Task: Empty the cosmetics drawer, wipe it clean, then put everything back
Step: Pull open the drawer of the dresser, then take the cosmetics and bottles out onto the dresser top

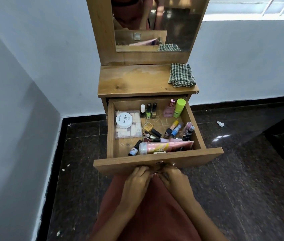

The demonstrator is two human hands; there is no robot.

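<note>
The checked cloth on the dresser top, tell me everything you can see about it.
The checked cloth is dark green and white fabric, folded into a rough square with stacked layers showing along its front edge. It lies flat at the right rear of the wooden dresser top, just before the mirror, which reflects it. Only the dresser top touches it; the left hand and right hand hold the drawer front.

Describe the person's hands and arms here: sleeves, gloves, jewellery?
Both are bare. The left hand and right hand wear no gloves. The forearms are uncovered down to the frame's bottom edge, so no sleeves show. No watch or bracelet is visible on either wrist. Rings are too small to tell. A rust-red garment shows beneath the arms.
</note>
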